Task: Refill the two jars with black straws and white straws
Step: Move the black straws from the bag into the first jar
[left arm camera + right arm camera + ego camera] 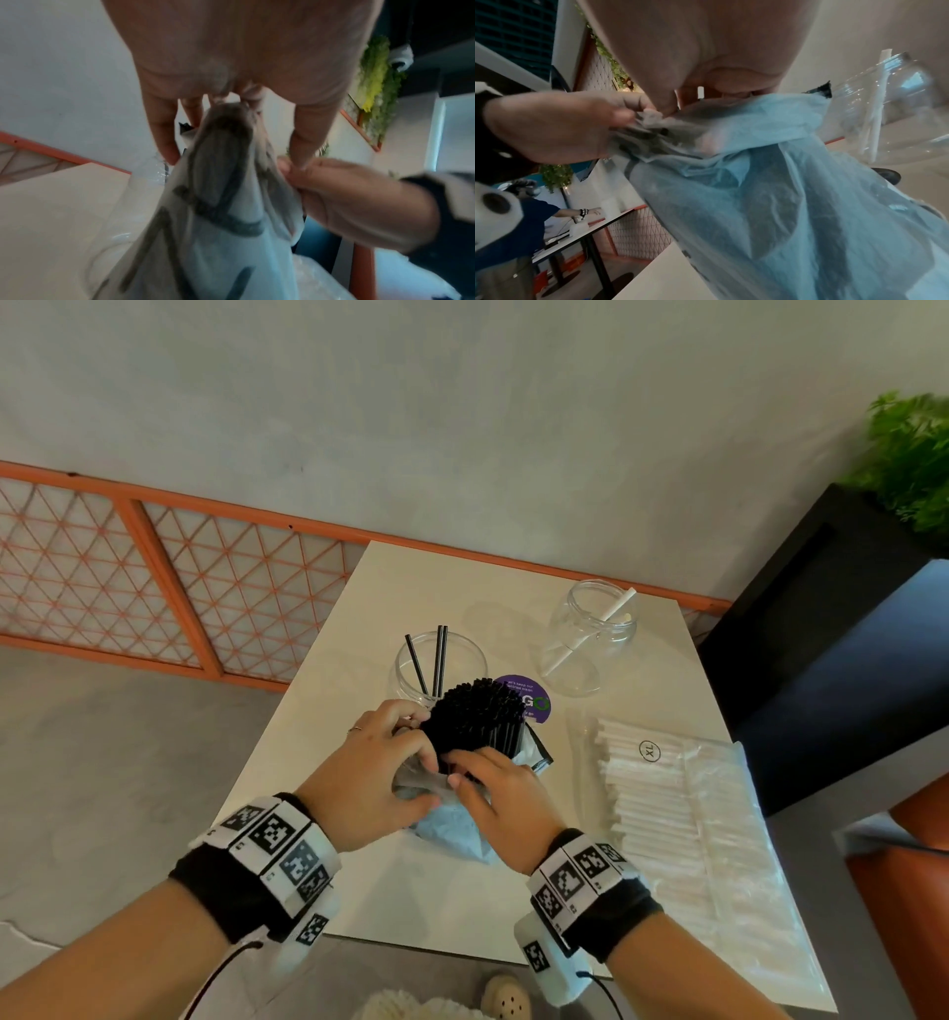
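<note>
At table centre: black straw bundle [475, 719], axis tilted away toward near jar [440, 671].
Left hand [372, 770]: pinches plastic bag [452, 824].
Right hand [500, 793]: nearer bundle, gripping bag edge.

I read "XL" in a black circle on the clear plastic pack of white straws [662, 793] near my tabletop's right edge. The round purple sticker [529, 698] mid-tabletop shows green "GO"; its small print is unreadable.

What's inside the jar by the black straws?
Three black straws lean inside the clear jar. Its lower part is hidden behind the black straw bundle and the left hand.
</note>
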